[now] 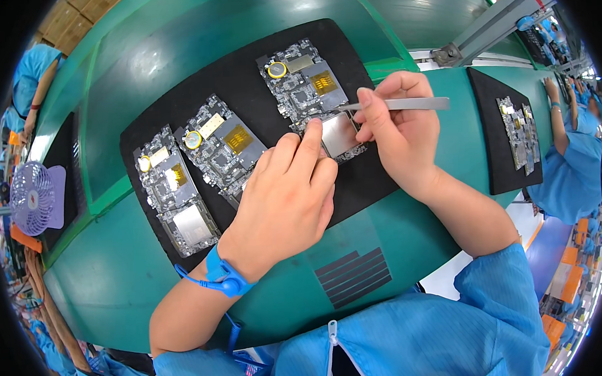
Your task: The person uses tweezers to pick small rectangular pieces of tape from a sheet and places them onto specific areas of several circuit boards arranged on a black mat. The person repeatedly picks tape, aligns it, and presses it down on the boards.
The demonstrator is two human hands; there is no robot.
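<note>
In my right hand (405, 134), steel tweezers (421, 104) are pinched between thumb and fingers, their tips pointing left over a populated circuit board (304, 88). That board has a round yellow-rimmed coin cell (277, 70), a gold-coloured patch (323, 82) and a silver metal plate (342, 135) at its near end. My left hand (278, 192) reaches across from the left. Its index fingertip touches the board beside the plate, close to the tweezer tips; the other fingers are loosely bent, and nothing shows in them. Its thumb is mostly hidden.
Two similar boards, a middle one (223, 144) and a left one (171, 186), lie on the black mat (244, 77). Dark strips (354, 277) lie nearer me on the green table (105, 287). A blue wrist strap (226, 277) trails its cord. A purple fan (33, 197) stands left; co-workers sit both sides.
</note>
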